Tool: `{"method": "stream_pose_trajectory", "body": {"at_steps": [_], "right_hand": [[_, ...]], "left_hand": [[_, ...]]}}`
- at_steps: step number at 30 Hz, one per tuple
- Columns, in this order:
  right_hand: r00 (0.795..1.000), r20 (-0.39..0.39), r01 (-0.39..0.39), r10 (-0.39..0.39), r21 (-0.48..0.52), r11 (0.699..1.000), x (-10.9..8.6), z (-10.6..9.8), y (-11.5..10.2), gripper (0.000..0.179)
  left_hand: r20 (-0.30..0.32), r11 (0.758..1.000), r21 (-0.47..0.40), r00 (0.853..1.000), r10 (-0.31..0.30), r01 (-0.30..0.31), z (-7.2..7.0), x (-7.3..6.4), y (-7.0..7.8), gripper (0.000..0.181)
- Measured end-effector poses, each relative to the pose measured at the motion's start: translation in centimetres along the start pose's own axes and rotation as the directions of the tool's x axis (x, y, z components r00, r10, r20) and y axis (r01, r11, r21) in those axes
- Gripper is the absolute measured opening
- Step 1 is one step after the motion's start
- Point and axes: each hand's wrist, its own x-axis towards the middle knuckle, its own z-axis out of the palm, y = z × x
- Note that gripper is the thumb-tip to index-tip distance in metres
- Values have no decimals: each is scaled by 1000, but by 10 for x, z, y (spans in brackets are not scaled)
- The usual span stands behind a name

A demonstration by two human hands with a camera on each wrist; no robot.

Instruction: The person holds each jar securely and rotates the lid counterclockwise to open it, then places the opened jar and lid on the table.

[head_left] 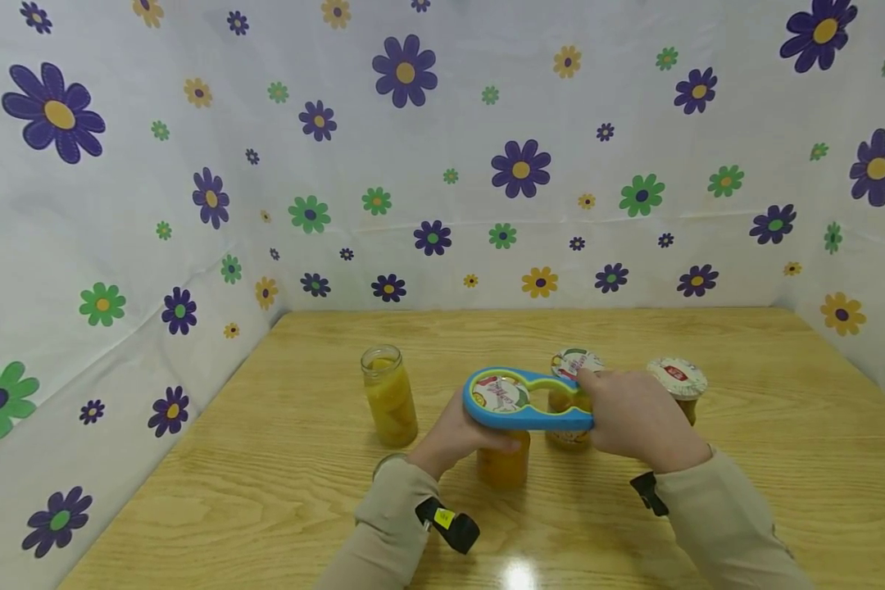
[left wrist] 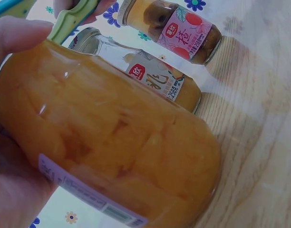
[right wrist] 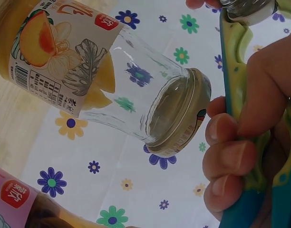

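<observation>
Plainly, left hand (head_left: 453,438): curled round the upper part of the orange jar (head_left: 503,465).
Right hand (head_left: 634,418): gripping the handles of the opener (head_left: 534,420).
Opener: its loop surrounds the orange jar's lid.
Orange jar: upright, between the lidless jar (head_left: 391,406) and peach jar (left wrist: 155,76).
Pink-label jar (left wrist: 183,32): on the table (head_left: 265,492), beyond the peach jar.

**Light even from head camera; wrist views duller**

Head view: bright, diffuse light; one hard glare spot on the bench (head_left: 236,475) at the lower edge; faint grey shading on the cloth (head_left: 457,106). Left wrist: pale haze, small highlights on the near jar (left wrist: 121,128), softly focused. Right wrist: greyish; peach label (right wrist: 60,59) legible.
</observation>
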Motion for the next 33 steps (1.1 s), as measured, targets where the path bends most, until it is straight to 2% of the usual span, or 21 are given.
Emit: {"method": "stream_pose_trajectory", "body": {"at_steps": [6,10,17,19,22,25,29,33], "right_hand": [[1000,15,-1,1,-10,1000,0,0,1,32],[999,31,-13,14,-6,1000,0,0,2,34],[1000,18,-5,4,16,1000,-1,0,4,28],[1000,17,-5,5,24,1000,-2,0,4,28],[1000,18,-8,7,28,1000,-1,-1,4,34],[1000,20,-13,13,30,999,-1,-2,4,41],[1000,15,-15,14,36,999,-2,-4,4,31],[1000,8,-9,8,34,999,-3,-6,5,21]], "left_hand": [[-9,1000,16,1000,-24,24,4,-5,15,64],[-5,999,29,999,-44,44,6,-5,17,63],[9,998,54,1000,-27,26,7,-4,19,65],[14,998,61,1000,-28,27,6,-4,18,66],[20,998,68,1000,-14,13,3,0,7,67],[21,994,106,1000,-20,18,1,0,8,67],[-6,986,152,998,-62,63,-1,0,7,67],[-56,978,184,995,-88,97,-5,4,-7,65]]}}
